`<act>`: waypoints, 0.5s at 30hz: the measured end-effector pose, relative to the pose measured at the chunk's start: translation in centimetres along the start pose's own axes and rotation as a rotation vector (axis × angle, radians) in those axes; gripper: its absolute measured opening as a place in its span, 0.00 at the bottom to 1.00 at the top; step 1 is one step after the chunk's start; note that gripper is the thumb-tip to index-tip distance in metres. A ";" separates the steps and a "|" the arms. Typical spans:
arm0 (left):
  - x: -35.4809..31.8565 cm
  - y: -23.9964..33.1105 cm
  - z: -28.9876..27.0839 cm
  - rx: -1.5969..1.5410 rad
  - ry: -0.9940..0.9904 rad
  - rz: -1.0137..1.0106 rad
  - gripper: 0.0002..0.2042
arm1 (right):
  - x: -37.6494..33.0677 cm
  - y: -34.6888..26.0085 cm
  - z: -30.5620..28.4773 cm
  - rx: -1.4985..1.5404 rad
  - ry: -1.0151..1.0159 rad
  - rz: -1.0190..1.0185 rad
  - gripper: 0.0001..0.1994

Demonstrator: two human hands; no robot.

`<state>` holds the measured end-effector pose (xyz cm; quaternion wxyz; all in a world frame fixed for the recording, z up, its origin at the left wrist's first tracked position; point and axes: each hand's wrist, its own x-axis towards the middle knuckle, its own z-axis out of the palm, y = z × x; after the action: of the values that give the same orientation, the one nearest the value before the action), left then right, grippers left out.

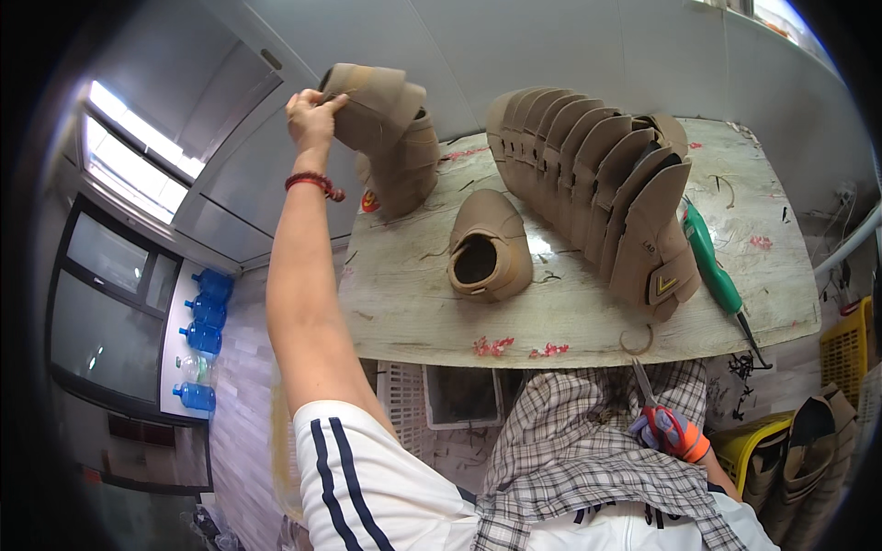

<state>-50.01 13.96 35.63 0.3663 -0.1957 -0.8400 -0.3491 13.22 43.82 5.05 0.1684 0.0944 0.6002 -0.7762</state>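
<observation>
My left hand (313, 118) reaches to the far left of the table, its fingers closed on the edge of a tan shoe upper (366, 96). That upper is at the top of a leaning stack of nested shoe uppers (404, 174). Down by my lap, my right hand (684, 441), in an orange and purple glove, holds red-handled scissors (648, 390) with the blades pointing up toward the table edge. Between the stacks a single shoe upper (487, 248) rests on the table, its opening toward me. A long row of flat-opened uppers (588, 174) stands nested to its right.
A green-handled tool (712, 257) with a dark tip lies at the right of the worn white table (404, 312). Thread scraps are scattered there. Yellow baskets (845, 344) stand at right, one with more uppers (808, 450). Blue water jugs (204, 338) line the left wall.
</observation>
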 end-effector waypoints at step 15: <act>-37.5 8.6 -20.7 -1.407 0.035 -0.913 0.26 | -0.2 -0.6 1.1 -0.383 0.226 -0.277 0.24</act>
<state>-10.55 1.94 21.30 -0.0056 -0.0139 -0.4172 -0.9087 13.28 42.96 5.96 0.0071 0.0639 0.7583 -0.6487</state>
